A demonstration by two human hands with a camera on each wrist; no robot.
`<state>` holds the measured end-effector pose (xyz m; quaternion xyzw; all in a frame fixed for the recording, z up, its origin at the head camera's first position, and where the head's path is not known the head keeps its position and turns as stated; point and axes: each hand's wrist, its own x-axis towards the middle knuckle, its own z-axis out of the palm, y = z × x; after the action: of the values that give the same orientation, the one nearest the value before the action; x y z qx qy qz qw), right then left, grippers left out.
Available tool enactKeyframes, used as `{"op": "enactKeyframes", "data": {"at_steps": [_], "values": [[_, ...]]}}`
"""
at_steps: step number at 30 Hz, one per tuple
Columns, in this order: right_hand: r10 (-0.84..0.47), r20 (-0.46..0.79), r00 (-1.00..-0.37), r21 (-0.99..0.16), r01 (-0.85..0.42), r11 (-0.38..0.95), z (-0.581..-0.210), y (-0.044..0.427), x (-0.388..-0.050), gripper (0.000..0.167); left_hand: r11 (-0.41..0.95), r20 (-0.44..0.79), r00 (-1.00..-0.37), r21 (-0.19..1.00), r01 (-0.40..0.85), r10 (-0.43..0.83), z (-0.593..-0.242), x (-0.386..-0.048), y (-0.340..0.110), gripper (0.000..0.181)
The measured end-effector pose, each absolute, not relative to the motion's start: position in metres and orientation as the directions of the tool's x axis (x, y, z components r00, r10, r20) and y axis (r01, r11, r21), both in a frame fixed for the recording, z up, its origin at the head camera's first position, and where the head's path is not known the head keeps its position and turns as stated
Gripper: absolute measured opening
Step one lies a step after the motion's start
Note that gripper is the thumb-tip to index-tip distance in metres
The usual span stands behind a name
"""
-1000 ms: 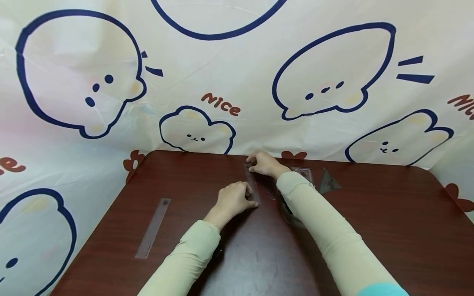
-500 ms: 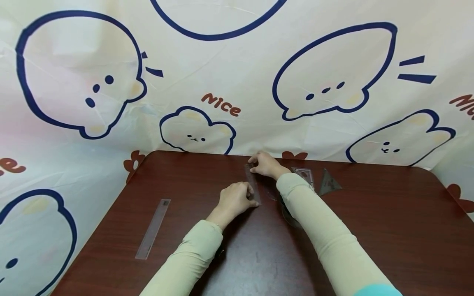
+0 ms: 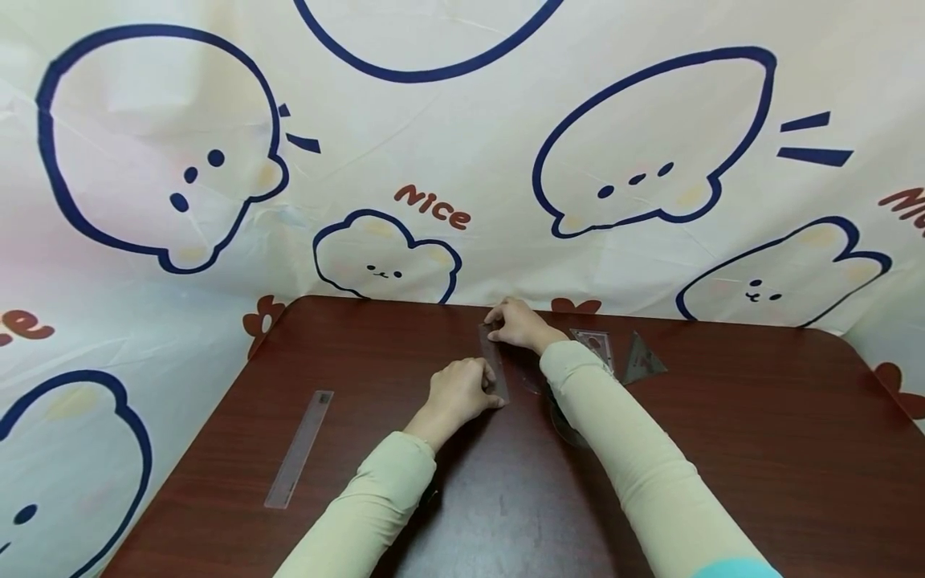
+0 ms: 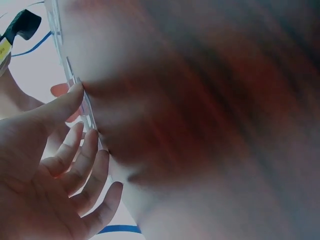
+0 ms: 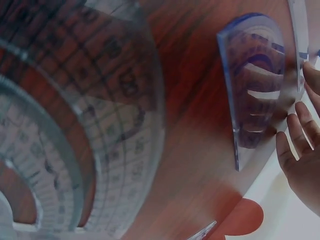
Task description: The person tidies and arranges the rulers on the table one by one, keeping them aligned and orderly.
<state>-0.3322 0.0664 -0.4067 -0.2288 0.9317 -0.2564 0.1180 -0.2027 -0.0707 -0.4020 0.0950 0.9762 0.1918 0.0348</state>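
A clear ruler [image 3: 495, 371] lies on the dark reddish table between my hands. My left hand [image 3: 458, 392] holds its near end, thumb and fingertips at the ruler's edges and low against the tabletop; the left wrist view shows the ruler [image 4: 90, 114] edge-on by the thumb. At the far end, my right hand [image 3: 522, 323] pinches the ruler between thumb and fingers. Close by in the right wrist view are a large clear protractor [image 5: 127, 110] and a smaller bluish protractor [image 5: 255, 75]. Both are largely hidden by the right forearm in the head view.
A second clear ruler [image 3: 299, 449] lies slanted on the left of the table [image 3: 759, 449]. Beyond the right forearm are a rectangular clear plate [image 3: 596, 343] with a round cutout and a triangular set square [image 3: 641, 360]. A printed cloth [image 3: 499, 144] hangs behind the table.
Both hands stay at the ruler with almost no movement. The whole head view shifts down very slightly.
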Motion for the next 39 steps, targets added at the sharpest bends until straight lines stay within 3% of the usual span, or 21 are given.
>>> {"op": "enactKeyframes", "data": {"at_steps": [7, 19, 29, 39], "values": [[-0.49, -0.128, -0.862, -0.533, -0.357, 0.767, -0.403, 0.066, -0.334, 0.041, 0.905, -0.034, -0.981, 0.392, 0.165, 0.193, -0.401, -0.201, -0.07, 0.028], [-0.48, -0.114, -0.87, -0.547, -0.348, 0.761, -0.408, 0.068, -0.333, 0.023, 0.897, -0.004, -0.988, 0.419, 0.14, 0.156, -0.406, -0.198, -0.076, 0.035], [-0.44, -0.137, -0.888, -0.66, -0.249, 0.709, -0.403, 0.069, -0.334, 0.029, 0.893, -0.023, -0.993, 0.44, 0.097, 0.119, -0.406, -0.198, -0.079, 0.064], [-0.464, -0.075, -0.883, -0.738, -0.264, 0.621, -0.398, 0.074, -0.335, 0.035, 0.889, -0.054, -0.988, 0.446, 0.103, 0.142, -0.406, -0.2, -0.083, 0.052]]}}
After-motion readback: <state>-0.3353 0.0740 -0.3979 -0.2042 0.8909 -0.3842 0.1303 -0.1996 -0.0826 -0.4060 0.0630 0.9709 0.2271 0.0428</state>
